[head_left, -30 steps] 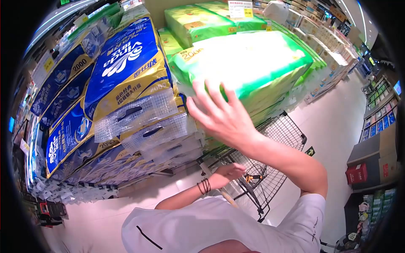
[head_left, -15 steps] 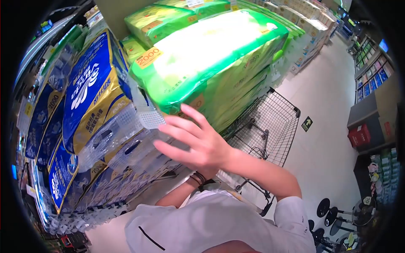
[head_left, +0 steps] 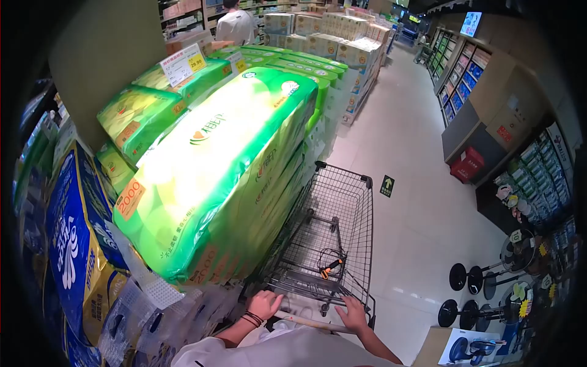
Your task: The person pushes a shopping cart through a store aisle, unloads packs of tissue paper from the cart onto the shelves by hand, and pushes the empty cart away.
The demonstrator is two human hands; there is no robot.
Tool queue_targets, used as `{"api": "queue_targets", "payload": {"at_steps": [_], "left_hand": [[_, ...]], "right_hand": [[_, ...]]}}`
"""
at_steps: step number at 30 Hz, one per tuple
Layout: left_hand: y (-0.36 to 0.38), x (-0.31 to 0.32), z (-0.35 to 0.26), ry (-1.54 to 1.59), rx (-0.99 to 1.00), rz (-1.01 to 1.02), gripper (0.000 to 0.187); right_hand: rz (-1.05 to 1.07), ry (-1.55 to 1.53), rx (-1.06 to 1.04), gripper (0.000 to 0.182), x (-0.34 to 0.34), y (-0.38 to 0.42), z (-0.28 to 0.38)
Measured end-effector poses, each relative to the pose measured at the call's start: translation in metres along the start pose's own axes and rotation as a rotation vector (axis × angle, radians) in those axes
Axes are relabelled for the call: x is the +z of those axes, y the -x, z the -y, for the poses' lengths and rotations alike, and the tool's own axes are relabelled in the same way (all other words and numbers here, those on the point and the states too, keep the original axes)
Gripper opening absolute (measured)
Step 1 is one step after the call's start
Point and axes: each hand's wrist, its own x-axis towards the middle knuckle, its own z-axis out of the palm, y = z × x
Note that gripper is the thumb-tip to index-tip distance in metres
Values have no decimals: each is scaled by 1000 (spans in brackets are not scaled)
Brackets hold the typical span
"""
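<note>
My left hand (head_left: 263,304), with dark bands on its wrist, is at the left end of the cart's pale handle (head_left: 315,323), thumb apart from its loosely bent fingers. Over the right end of the handle is my right hand (head_left: 353,314), its fingers spread. Neither hand is wrapped round the handle. Ahead of them stands a black wire shopping cart (head_left: 361,244), with an orange and black object (head_left: 331,268) near its handle end. Left of the cart rises a stack of green tissue packs (head_left: 238,140) marked 2000.
Blue and gold packs (head_left: 76,244) stand at the far left. A price sign (head_left: 183,63) is on the green packs. A person (head_left: 236,25) in white is at the back. The aisle floor (head_left: 400,128) runs ahead; on the right are a red box (head_left: 467,165) and fans (head_left: 476,279).
My right hand has moved from the front of the packs down to the cart handle. My left hand now shows more fully. The view has turned right and up, towards the cart and aisle.
</note>
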Motion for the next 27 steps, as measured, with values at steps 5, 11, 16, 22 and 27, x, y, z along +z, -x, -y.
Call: {"api": "queue_targets", "payload": {"at_steps": [5, 11, 16, 22, 27], "left_hand": [[-30, 9, -6, 40, -11, -24, 25], [-84, 20, -22, -46, -5, -18, 30], [-139, 42, -31, -83, -37, -18, 28], [-218, 74, -44, -90, -2, 22, 33], [-292, 97, -56, -131, 127, 191, 49]], "right_hand": [[-100, 108, 78, 47, 5, -16, -14], [-240, 108, 188, 49, -24, -30, -13], [-463, 156, 155, 22, -32, -50, -27], [-477, 321, 254, 41, -53, -115, -71], [-425, 356, 318, 55, -90, -182, -107]]}}
